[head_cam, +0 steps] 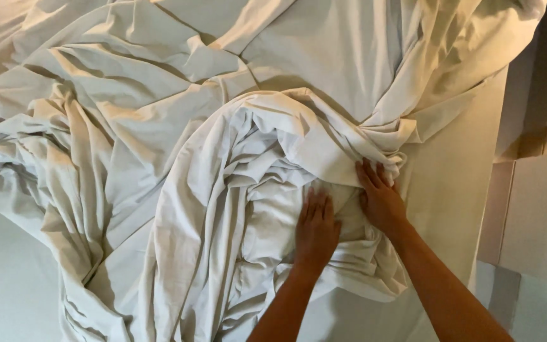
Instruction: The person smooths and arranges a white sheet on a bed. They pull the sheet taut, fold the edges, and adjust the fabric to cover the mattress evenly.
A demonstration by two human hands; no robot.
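Low on the rumpled white sheet point(178, 190), the left hand point(316, 231) lies palm down, fingers straight, spread a little and pressed flat on the cloth, gripping nothing. Just beside it the right hand point(380, 199) rests flat too, its fingertips point(367, 171) touching a thick folded ridge of fabric that rises directly ahead of them. Beyond the fingertips the soft, deeply creased cloth bunches in long twisted folds over the smooth mattress point(451, 190). Outward of the right fingers stands a pale panelled wall point(539, 209).
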